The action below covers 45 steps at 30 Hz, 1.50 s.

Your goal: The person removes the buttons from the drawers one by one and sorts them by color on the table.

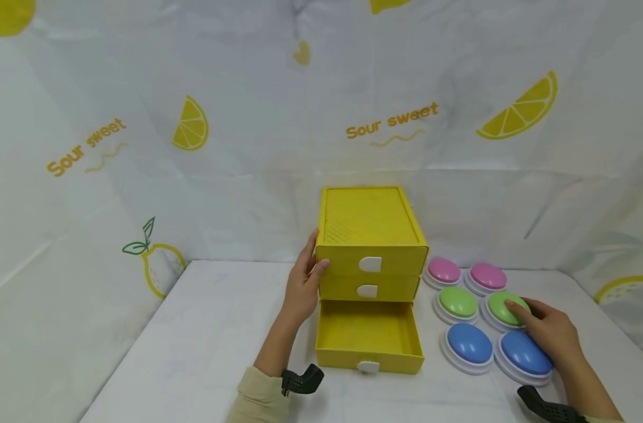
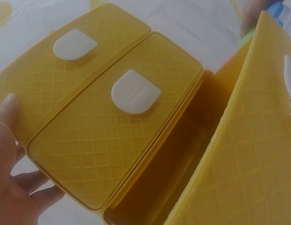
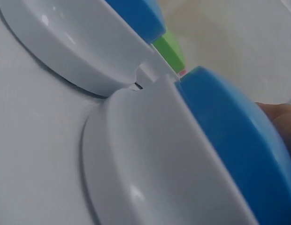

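Note:
A yellow three-drawer cabinet stands upright on the table, its bottom drawer pulled out with nothing inside. My left hand holds the cabinet's left side, the thumb over the front edge and the fingers along the side wall. White tabs mark the drawer fronts; the left wrist view shows the middle drawer's tab closely. To the right, my right hand grips the right green push button, thumb on its dome; the other fingers are partly hidden. Just in front of it sits the right blue button.
Several round buttons with white bases stand in two columns right of the cabinet: pink buttons at the back, another green button, and another blue button in front. A white lemon-print cloth hangs behind the white table.

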Each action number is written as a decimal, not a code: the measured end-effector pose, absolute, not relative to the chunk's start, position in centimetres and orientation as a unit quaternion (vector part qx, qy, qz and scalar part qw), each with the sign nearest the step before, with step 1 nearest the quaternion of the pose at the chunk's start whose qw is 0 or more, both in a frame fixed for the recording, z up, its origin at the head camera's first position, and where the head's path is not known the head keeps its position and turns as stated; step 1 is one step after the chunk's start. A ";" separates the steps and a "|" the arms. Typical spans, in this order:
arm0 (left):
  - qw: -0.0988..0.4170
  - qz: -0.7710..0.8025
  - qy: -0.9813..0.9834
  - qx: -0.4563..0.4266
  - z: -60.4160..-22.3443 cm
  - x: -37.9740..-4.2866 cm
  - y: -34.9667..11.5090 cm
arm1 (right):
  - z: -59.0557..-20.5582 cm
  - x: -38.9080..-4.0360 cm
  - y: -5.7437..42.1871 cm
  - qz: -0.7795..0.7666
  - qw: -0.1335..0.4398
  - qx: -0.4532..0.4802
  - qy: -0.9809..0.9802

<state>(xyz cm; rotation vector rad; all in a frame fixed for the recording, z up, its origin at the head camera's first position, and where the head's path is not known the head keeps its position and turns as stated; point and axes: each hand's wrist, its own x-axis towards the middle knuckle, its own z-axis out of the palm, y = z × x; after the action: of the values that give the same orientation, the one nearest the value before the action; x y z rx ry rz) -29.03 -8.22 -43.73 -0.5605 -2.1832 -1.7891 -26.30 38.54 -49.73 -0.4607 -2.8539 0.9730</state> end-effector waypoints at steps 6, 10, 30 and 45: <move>0.125 -0.614 -0.757 -0.185 -43.8 -28.9 -8.2 | -49.6 -26.2 38.7 0.306 0.014 -0.153 -0.940; 0.122 -0.614 -0.758 -0.181 -43.8 -28.8 -8.3 | -49.5 -26.2 38.8 0.295 -0.002 -0.148 -0.944; 0.125 -0.612 -0.760 -0.180 -44.3 -28.9 -8.1 | -46.4 -25.2 37.4 0.221 0.080 -0.106 -0.966; 0.138 -0.605 -0.759 -0.196 -43.6 -28.7 -8.3 | -39.1 -20.8 25.1 0.312 0.080 0.023 -0.946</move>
<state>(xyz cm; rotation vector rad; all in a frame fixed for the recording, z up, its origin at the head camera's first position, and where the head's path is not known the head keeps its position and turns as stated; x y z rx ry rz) -28.73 -8.32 -43.64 -0.5676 -2.1966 -1.7504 -20.81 25.15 -39.11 0.0679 -2.8311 0.9329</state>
